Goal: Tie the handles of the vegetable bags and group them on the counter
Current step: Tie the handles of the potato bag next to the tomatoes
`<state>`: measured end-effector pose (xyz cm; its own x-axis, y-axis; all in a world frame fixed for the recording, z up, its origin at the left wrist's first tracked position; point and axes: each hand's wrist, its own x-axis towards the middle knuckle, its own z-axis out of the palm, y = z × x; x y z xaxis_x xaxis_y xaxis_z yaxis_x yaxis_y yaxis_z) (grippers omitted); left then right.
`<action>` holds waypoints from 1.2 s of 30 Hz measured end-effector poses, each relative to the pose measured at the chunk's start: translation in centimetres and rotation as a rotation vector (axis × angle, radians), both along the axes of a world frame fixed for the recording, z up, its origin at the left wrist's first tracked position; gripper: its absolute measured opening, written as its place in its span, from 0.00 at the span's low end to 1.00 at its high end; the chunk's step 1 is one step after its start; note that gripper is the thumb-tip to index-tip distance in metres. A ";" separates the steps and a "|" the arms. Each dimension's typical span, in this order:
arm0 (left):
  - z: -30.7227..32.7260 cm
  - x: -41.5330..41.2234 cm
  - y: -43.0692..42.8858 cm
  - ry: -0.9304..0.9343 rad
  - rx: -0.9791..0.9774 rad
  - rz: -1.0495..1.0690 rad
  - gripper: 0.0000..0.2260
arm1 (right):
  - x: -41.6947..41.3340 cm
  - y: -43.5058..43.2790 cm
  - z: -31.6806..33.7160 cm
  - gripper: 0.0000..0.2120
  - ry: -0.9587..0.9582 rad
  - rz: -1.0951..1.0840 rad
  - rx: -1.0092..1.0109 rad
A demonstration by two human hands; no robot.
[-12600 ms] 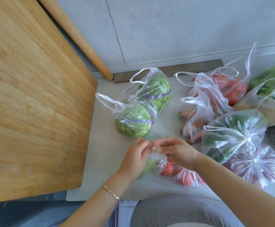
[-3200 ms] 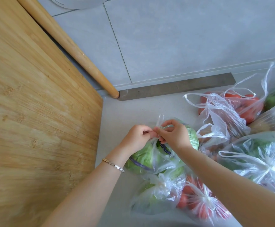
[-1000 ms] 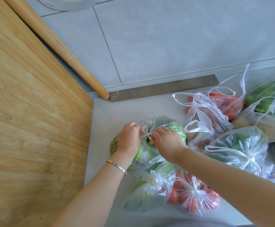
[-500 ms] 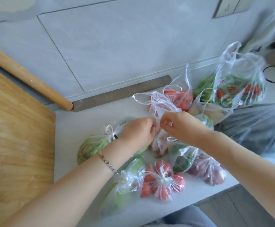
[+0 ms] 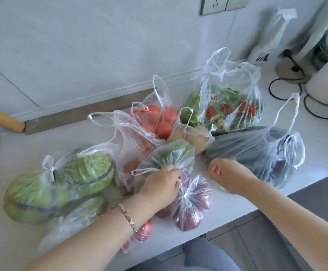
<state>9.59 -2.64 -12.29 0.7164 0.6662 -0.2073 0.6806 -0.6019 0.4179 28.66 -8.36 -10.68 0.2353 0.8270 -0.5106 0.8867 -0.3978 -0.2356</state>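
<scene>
White counter against a tiled wall carries clustered vegetable bags, the left hand pinching the gathered neck of the green-leaf bag at their centre, the right hand hovering just beside it, loosely curled, holding nothing.

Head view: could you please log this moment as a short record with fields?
Left hand: grips top of green bag
Right hand: open, holds nothing, near dark bag
Tied: cabbage bag, purple bag
Handles loose: tomato bag, dark bag, leafy bag
Surface: counter
</scene>
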 end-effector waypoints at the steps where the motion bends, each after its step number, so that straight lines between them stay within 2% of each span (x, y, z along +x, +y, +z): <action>1: -0.1 1.0 0.2 -0.035 0.014 0.066 0.09 | 1.1 0.5 -0.5 0.09 -0.003 0.047 -0.001; 5: -0.2 2.1 1.9 -0.067 0.093 0.294 0.11 | 2.4 2.9 -0.9 0.09 0.024 0.148 0.039; 9: 0.5 2.8 2.9 -0.061 0.074 0.460 0.13 | 2.9 5.8 0.6 0.13 0.057 -0.012 0.205; 11: 0.8 3.4 3.2 -0.051 0.064 0.466 0.15 | 3.0 6.8 0.9 0.20 0.042 -0.049 0.274; 12: 0.9 3.8 3.4 -0.052 0.048 0.461 0.17 | 3.2 7.2 1.1 0.22 0.115 -0.106 0.307; 14: 1.4 4.8 4.0 -0.081 0.011 0.452 0.21 | 3.8 8.3 1.2 0.18 0.306 -0.175 0.365; 16: 1.9 6.2 5.1 -0.158 -0.031 0.451 0.25 | 4.3 8.9 1.5 0.17 0.372 -0.122 0.370; 19: 2.0 9.2 7.5 -0.245 -0.231 0.516 0.33 | 5.0 8.6 1.8 0.18 0.453 -0.057 0.336; 22: 0.9 11.6 9.5 -0.174 -0.358 0.557 0.29 | 5.9 8.1 2.1 0.17 0.499 -0.083 0.347; 25: -0.3 12.2 10.2 -0.045 -0.348 0.511 0.22 | 6.8 8.1 3.0 0.15 0.528 -0.153 0.411; 27: -0.2 12.1 9.9 -0.007 -0.303 0.382 0.13 | 7.2 8.2 3.7 0.10 0.513 -0.159 0.471; 29: 0.2 11.5 9.5 0.040 -0.278 0.262 0.10 | 6.9 8.3 4.4 0.05 0.467 -0.086 0.477; 31: 0.7 10.4 9.2 0.038 -0.234 0.237 0.13 | 6.4 8.6 4.6 0.13 0.376 -0.028 0.434; 32: 1.1 9.8 9.1 0.017 -0.205 0.251 0.12 | 6.3 8.7 4.5 0.15 0.302 -0.016 0.393; 33: 1.6 9.0 9.2 -0.004 -0.178 0.272 0.12 | 6.4 9.0 4.5 0.12 0.214 -0.024 0.340; 34: 2.0 8.1 9.3 -0.023 -0.157 0.295 0.12 | 6.7 9.3 4.7 0.06 0.118 -0.043 0.249; 35: 2.6 7.2 9.5 -0.031 -0.138 0.312 0.13 | 7.0 9.6 5.0 0.05 0.036 -0.061 0.159; 36: 3.0 6.4 9.8 -0.020 -0.130 0.324 0.15 | 7.3 9.7 5.3 0.12 -0.006 -0.059 0.089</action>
<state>15.99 7.11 -9.33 0.4770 0.8285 -0.2934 0.8184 -0.2969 0.4920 35.97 1.39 -5.40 0.2878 0.8535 -0.4344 0.8637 -0.4273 -0.2673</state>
